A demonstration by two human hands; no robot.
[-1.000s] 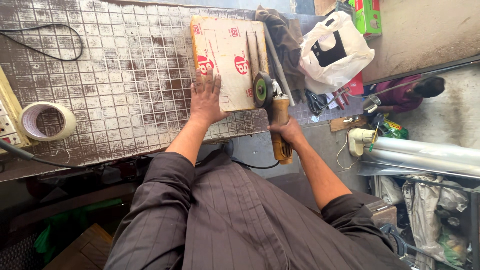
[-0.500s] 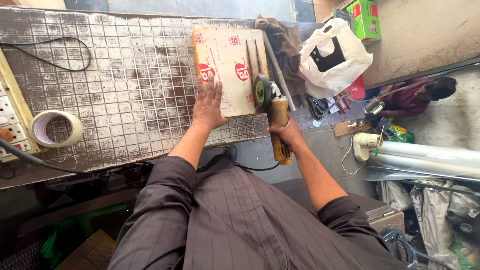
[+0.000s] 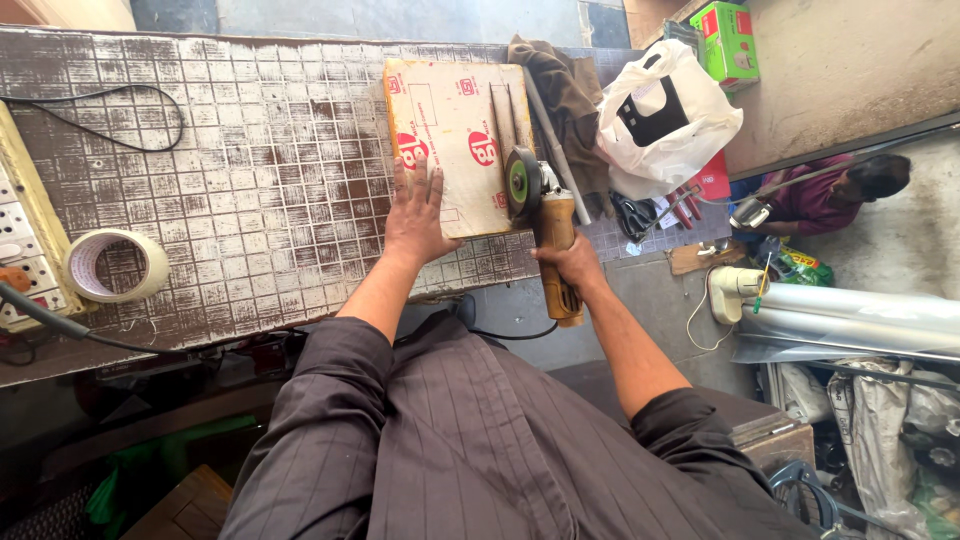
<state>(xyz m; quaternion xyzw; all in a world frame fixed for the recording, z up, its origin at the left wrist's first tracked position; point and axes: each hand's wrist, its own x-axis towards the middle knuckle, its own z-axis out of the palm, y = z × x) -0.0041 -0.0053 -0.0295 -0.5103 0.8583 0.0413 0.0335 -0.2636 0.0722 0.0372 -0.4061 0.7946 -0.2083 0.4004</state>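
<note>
- The angle grinder (image 3: 545, 225) lies lengthwise away from the person, disc at the sheet's right edge, handle toward the body.
- Right hand (image 3: 572, 265) is wrapped around its handle.
- Left hand (image 3: 418, 215) is spread flat on the paper-faced sheet (image 3: 450, 130).
- Sheet rests on the gridded workbench (image 3: 230, 170).

Person at a tiled workbench, one hand on a sheet, the other on an angle grinder.

The left hand (image 3: 418, 215) lies flat, fingers spread, on a protective-film-covered sheet (image 3: 455, 130) that rests on the grid-patterned bench top (image 3: 250, 170). The right hand (image 3: 570, 265) grips the yellow body of the angle grinder (image 3: 545, 215), whose green disc (image 3: 520, 182) stands on edge at the sheet's right side (contact with the sheet cannot be told). A roll of tape (image 3: 115, 265) sits far left by a socket board (image 3: 20, 240); a brown cloth (image 3: 565, 100) and a white plastic bag (image 3: 665, 115) lie to the right.
</note>
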